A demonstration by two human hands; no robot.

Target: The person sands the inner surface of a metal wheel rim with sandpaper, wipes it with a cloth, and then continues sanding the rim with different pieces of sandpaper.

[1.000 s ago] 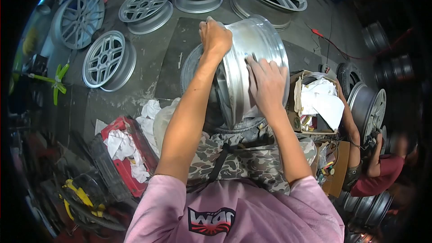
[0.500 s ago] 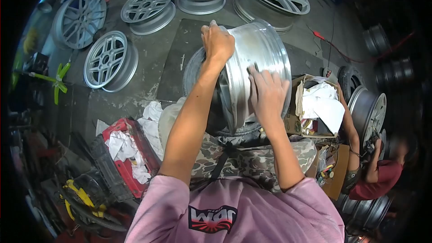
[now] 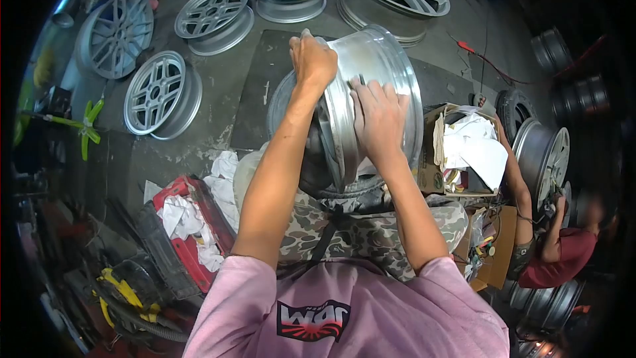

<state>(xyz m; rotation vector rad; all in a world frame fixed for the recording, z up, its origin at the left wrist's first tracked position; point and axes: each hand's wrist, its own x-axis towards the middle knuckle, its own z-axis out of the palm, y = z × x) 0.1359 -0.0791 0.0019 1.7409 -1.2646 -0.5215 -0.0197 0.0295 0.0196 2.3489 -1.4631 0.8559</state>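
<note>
A silver wheel rim stands tilted on its side in front of my lap, resting on a dark tyre. My left hand is closed over the rim's upper left edge. Against the barrel surface, my right hand presses a small dark piece under its fingertips, too small to make out clearly. The palm side of both hands is hidden from the camera.
Several silver wheels lie on the floor ahead and left. A red crate with white rags is at left, a cardboard box with cloths at right. Another person works beside a wheel at far right.
My right hand has moved up and slightly left along the rim's barrel. My left hand keeps its hold on the edge. The whole view has shifted slightly.
</note>
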